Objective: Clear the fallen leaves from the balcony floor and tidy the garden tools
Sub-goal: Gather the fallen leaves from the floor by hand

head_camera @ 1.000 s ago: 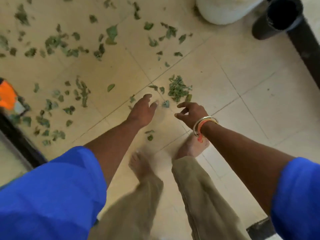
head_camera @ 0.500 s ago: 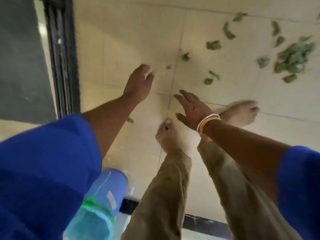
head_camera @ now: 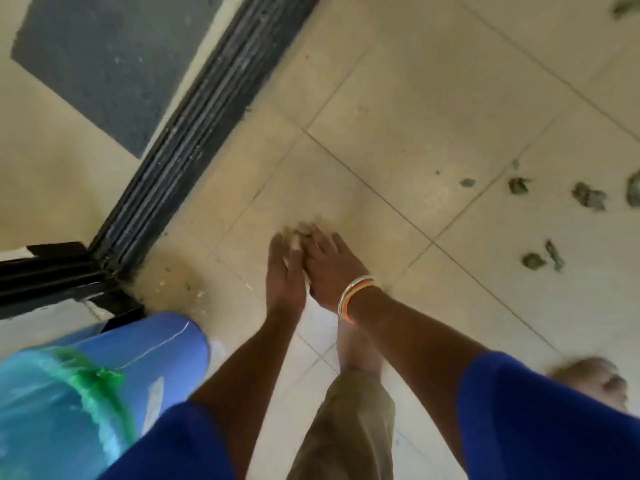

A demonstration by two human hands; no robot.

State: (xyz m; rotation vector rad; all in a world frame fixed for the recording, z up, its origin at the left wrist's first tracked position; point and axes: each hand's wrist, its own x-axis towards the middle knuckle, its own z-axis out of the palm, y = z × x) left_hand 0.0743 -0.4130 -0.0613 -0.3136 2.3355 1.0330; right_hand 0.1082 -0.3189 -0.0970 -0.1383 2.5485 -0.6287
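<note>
On my feed I saw short, bright blue sleeves: the left sleeve point(head_camera: 173, 441) at seven o'clock and the right sleeve point(head_camera: 540, 417) at four o'clock. Thin bangles point(head_camera: 356, 296), white, yellow and orange, ringed the wrist of the right hand point(head_camera: 329, 268). Loose olive-khaki trousers point(head_camera: 349, 427) showed at six o'clock, above bare feet point(head_camera: 358, 348).

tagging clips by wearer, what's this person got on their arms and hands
Both arms wear short bright-blue sleeves, the left sleeve and the right sleeve, and the forearms are bare. At the wrist of the right hand sits a stack of thin bangles, white, yellow and orange. The left hand and its wrist wear nothing. No gloves.
</note>
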